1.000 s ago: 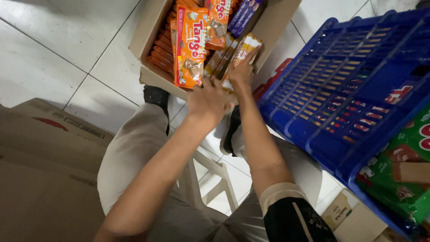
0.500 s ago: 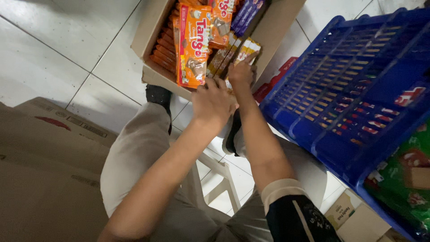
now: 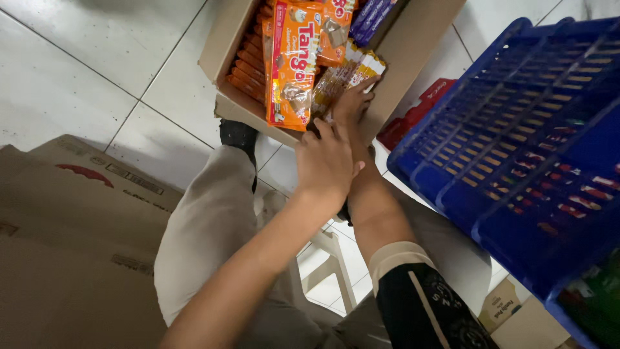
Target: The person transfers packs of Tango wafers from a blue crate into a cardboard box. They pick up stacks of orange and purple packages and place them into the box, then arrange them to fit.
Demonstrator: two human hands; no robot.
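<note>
Right hand (image 3: pixel 352 103) pushing deeper into box (image 3: pixel 413 45) than moment ago, fingers spread flat on yellow snack packs (image 3: pixel 361 68). Left hand (image 3: pixel 326 161) sliding up just behind, fingers curled, grip hidden.

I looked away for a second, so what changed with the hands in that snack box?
The left hand slid forward, now overlapping the right wrist. The right hand stays on the yellow-striped packs, fingers pressed against them. The orange packets, cardboard box and blue crate keep their places; only the view shifted slightly.
</note>
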